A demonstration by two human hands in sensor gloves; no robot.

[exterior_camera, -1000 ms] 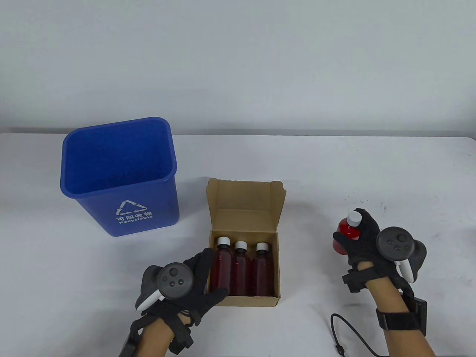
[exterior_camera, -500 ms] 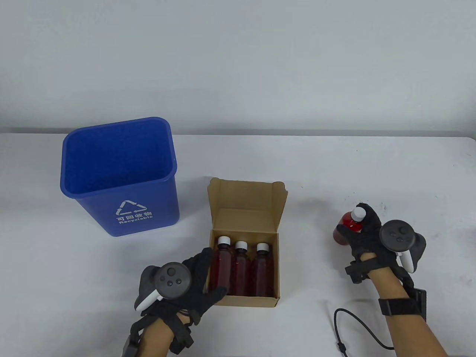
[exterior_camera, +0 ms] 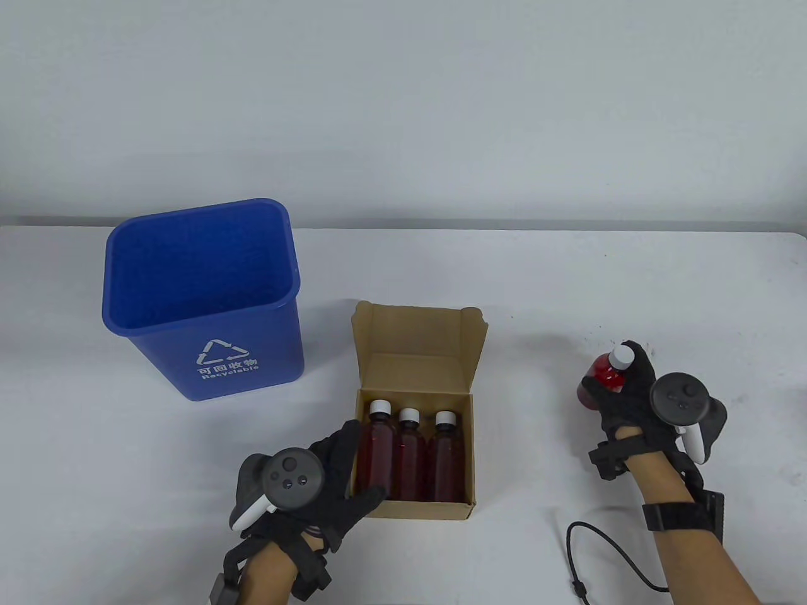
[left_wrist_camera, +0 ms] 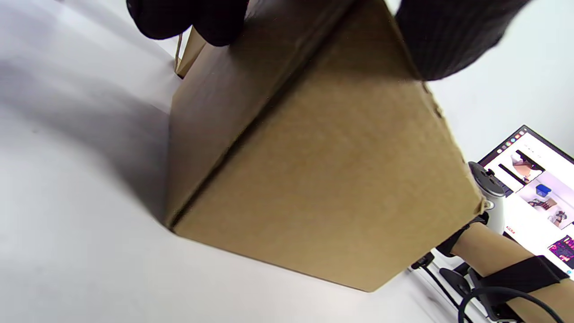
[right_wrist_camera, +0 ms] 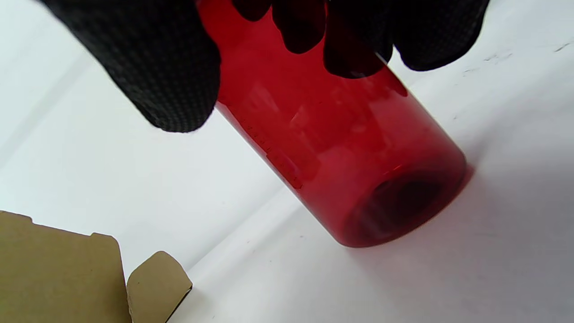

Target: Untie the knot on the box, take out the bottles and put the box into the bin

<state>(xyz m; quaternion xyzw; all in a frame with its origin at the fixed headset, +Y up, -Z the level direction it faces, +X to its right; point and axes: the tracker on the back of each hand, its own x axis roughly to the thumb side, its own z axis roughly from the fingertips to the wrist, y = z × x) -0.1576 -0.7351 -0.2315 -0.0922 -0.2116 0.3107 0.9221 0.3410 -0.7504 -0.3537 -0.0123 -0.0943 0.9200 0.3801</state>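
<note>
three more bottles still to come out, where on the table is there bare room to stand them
Bare table lies between the box and the right hand, which holds a red bottle, and along the far edge behind them. Between bin and box the strip is narrow. The near left is crowded by the left hand on the box corner.

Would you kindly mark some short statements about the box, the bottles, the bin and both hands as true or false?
1. Three red bottles with white caps lie in the open brown cardboard box. True.
2. The right hand is empty. False: it grips a red bottle.
3. The blue plastic recycling bin holds the box. False: the box sits on the white table.
4. The left hand holds the box's near-left corner. True.
</note>
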